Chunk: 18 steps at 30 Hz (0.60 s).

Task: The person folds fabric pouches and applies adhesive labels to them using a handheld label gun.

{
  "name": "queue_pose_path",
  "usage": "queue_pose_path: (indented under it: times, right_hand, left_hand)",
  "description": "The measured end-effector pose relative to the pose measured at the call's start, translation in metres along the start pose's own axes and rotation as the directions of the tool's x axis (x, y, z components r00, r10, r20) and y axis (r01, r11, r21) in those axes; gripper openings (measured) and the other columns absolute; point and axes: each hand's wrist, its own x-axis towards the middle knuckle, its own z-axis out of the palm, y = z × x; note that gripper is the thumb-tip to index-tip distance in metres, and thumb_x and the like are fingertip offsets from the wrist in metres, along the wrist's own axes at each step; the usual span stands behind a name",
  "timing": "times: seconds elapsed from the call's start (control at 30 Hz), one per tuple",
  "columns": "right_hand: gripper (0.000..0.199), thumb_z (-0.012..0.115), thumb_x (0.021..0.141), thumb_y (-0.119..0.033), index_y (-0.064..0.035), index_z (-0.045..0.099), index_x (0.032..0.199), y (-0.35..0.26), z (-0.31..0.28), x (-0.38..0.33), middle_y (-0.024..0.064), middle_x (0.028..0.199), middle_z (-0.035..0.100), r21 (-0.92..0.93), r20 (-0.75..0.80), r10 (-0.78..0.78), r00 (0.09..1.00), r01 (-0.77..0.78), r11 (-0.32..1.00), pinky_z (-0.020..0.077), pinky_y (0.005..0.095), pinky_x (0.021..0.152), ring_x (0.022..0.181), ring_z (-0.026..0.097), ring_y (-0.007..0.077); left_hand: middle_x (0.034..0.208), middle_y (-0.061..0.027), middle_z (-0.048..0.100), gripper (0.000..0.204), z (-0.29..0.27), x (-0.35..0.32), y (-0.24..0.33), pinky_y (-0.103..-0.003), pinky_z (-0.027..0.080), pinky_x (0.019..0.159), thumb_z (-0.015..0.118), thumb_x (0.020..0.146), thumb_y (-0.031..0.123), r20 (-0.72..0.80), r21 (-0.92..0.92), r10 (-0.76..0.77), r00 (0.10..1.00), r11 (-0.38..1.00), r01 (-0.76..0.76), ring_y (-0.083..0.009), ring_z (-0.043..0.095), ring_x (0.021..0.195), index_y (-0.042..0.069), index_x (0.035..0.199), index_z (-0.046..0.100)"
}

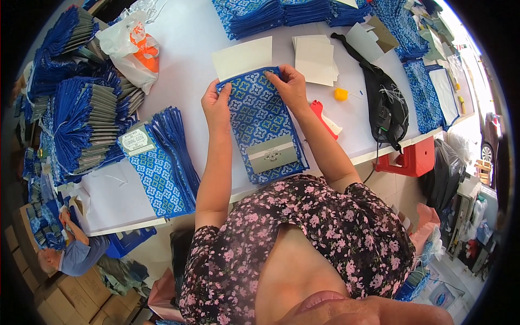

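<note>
"Who is at the far left?"

"A co-worker (81, 260) in a blue top, bent beside the white counter (181, 70). Tall piles of blue and grey cloths (81, 124) crowd the counter's left side, next to a white-and-orange plastic bag (130, 49)."

"And nearer the middle?"

"A fanned stack of blue patterned cloths (160, 176), a printed label (137, 142) on its top piece. Just right of it, the left hand (214, 105) has its grip clamped on the upper left corner of a folded blue patterned cloth (260, 111), thumb on top."

"Where does that cloth lie?"

"At the counter's near edge, in front of the wearer's floral top (303, 216). A white card (244, 58) lies at its far edge; a grey band (271, 154) crosses its near end."

"The other hand?"

"The right hand (293, 89), its grip clamped on the upper right corner."

"Farther right?"

"A stack of white cards (314, 62), a red-and-white object (325, 120), a yellow block (340, 94) and a black pouch (387, 103); a red stool (411, 158) stands below the counter's edge."
</note>
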Motion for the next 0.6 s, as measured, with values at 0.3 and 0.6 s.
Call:
queue_pose_path:
  times: [0.3, 0.6]
  right_hand:
    - [0.013, 0.071, 0.080, -0.012, -0.0007, 0.064, 0.081, -0.004, -0.002, -0.002, -0.0015, 0.067, 0.061, 0.056, -0.001, 0.020, 1.000, -0.020, 0.998, 0.0408, 0.0176, 0.055, 0.061, 0.051, 0.0030]
    - [0.042, 0.060, 0.085, -0.001, -0.0020, 0.045, 0.125, -0.013, -0.016, 0.010, 0.0033, 0.091, 0.062, 0.087, 0.281, 0.019, 0.960, -0.046, 0.995, 0.0442, 0.0172, 0.071, 0.080, 0.057, 0.0065]
  left_hand:
    - [0.090, -0.0060, 0.066, 0.022, 0.003, -0.002, 0.001, -0.020, 0.047, 0.068, 0.057, 0.088, 0.003, 0.012, -0.017, -0.003, 1.000, 1.000, 0.004, -0.0073, 0.059, 0.076, -0.004, 0.109, 0.060]
    - [0.088, -0.0056, 0.066, 0.020, -0.002, 0.000, -0.003, -0.020, 0.047, 0.065, 0.057, 0.088, 0.001, 0.014, -0.047, 0.012, 1.000, 0.999, -0.011, -0.0071, 0.060, 0.075, -0.004, 0.106, 0.061]
